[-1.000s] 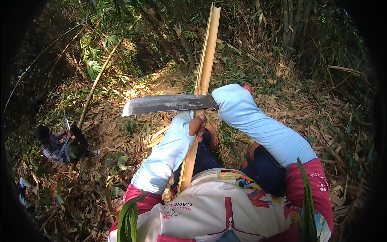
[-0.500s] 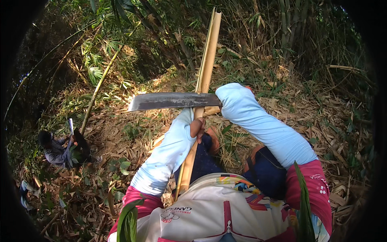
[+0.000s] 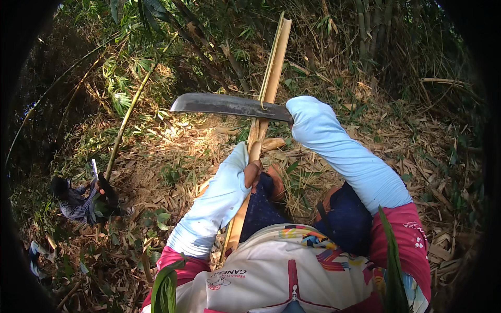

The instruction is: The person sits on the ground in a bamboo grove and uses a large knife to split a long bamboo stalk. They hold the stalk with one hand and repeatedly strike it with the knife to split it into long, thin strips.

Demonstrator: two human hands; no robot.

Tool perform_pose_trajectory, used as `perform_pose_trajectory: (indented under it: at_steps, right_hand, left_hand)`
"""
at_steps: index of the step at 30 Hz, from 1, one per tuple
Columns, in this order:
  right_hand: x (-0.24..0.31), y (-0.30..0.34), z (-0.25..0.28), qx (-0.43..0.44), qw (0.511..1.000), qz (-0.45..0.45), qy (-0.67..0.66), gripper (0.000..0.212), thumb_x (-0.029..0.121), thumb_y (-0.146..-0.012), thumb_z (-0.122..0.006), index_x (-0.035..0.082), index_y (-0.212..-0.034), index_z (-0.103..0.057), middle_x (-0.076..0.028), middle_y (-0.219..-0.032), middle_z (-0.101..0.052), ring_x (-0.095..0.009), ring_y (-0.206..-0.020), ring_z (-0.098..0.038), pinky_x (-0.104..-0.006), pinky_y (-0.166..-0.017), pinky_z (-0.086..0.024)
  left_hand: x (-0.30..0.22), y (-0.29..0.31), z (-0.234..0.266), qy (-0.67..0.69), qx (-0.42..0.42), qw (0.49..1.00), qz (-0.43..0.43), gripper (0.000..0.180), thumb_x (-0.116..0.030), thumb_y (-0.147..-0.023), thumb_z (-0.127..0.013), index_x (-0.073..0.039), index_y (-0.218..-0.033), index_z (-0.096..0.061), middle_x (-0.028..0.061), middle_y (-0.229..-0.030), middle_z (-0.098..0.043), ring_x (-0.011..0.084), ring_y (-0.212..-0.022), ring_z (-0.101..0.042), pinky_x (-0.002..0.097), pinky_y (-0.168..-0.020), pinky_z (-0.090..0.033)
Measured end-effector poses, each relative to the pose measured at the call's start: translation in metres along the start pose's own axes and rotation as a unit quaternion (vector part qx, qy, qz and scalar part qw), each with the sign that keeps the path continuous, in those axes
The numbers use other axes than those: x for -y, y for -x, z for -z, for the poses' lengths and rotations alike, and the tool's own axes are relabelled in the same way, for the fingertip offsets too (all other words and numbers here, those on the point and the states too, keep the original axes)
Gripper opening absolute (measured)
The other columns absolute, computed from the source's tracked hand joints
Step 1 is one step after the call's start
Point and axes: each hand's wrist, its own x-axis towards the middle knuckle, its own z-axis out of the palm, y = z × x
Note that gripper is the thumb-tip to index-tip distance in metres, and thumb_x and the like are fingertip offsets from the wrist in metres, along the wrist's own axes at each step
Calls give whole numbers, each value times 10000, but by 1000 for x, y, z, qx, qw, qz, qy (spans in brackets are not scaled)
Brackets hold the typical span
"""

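A long split bamboo piece (image 3: 274,65) slants from beside my waist up toward the far side, its pale hollow inside showing. My left hand (image 3: 252,175) is closed round its lower middle. My right hand (image 3: 298,112), mostly covered by the pale blue sleeve, grips the machete at its hidden handle. The wide dark blade of the machete (image 3: 224,104) lies across the bamboo beyond my left hand, pointing left. A thin curled sliver stands at the blade where it meets the bamboo.
Dry leaves and bamboo litter (image 3: 360,156) cover the ground. At the left a person (image 3: 78,201) sits holding a long blade, near a leaning green bamboo pole (image 3: 125,117). Bamboo stems (image 3: 368,31) rise at the back. My bent knees (image 3: 342,219) are close below.
The machete has moved away from me along the bamboo, with my right hand, its tip now tilted slightly farther off. My left hand keeps its hold, a little lower.
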Motion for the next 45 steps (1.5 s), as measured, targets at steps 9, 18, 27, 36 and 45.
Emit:
perform_pose_trajectory:
  at_steps: [9, 18, 27, 36, 45]
  right_hand:
    - [12, 11, -8, 29, 998, 54, 12, 109, 69, -686, -673, 68, -783, -625, -162, -778, -628, -370, -829, -641, -452, -689, -504]
    - [19, 13, -3, 28, 996, 79, -2, 103, 57, -685, -665, 53, -776, -616, -171, -780, -628, -378, -804, -636, -459, -682, -501]
    - [25, 10, -3, 89, 994, 48, 32, 138, 61, -657, -679, 54, -790, -645, -166, -782, -641, -372, -829, -644, -449, -705, -510]
    - [6, 6, -5, -18, 996, 88, 10, 108, 36, -671, -653, 72, -772, -640, -136, -787, -639, -349, -852, -622, -438, -747, -498]
    - [4, -1, 7, 30, 999, 1, 35, 118, 18, -679, -642, 59, -789, -626, -154, -793, -632, -378, -868, -627, -468, -738, -491]
  left_hand:
    - [-2, 2, -2, -14, -39, 999, 0, 356, -112, -912, -509, 61, -1212, -427, 54, -694, -528, 123, -524, -499, 269, -468, -433]
    - [-7, 11, -2, -74, -22, 997, -4, 395, -124, -932, -501, 7, -1293, -408, 19, -742, -500, 110, -568, -487, 262, -506, -446]
    - [9, 14, 6, -173, -55, 983, -30, 380, -128, -935, -527, 67, -1253, -459, 181, -916, -564, 281, -826, -515, 356, -806, -458]
    - [-5, 21, 11, -191, -30, 980, -45, 228, -125, -942, -547, 25, -1090, -460, 119, -791, -509, 219, -700, -479, 320, -672, -440]
    - [17, 27, 24, -141, -3, 988, -58, 312, -146, -949, -551, 34, -1166, -417, 18, -728, -494, 106, -605, -485, 267, -535, -425]
